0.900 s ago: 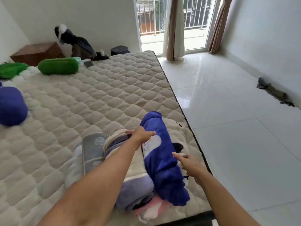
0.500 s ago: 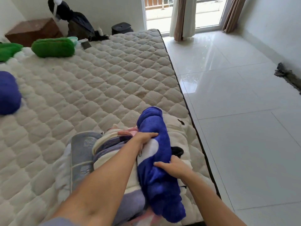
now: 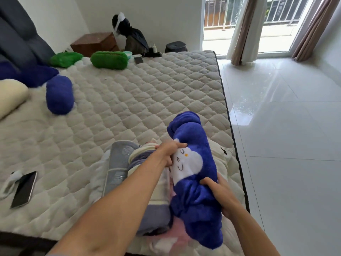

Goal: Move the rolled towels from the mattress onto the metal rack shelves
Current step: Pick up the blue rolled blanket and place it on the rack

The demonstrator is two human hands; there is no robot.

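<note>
Surface: quilted mattress (image 3: pixel 140 100), near right corner.
Blue towel roll (image 3: pixel 195 174): atop rolled pile.
My left hand (image 3: pixel 168 154): gripping its far part.
My right hand (image 3: pixel 220 194): clasping its near part.

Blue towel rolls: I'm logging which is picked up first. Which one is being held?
The blue roll with the white face patch near the mattress's right edge, gripped by both hands. The plain blue roll lies untouched, far left.

Both bare forearms reach in from six o'clock toward twelve. The left hand (image 3: pixel 168 154) sits further forward, fingers curled and pressing down at its one o'clock side. The right hand (image 3: pixel 220 193), nearer, clasps with thumb on top.
</note>
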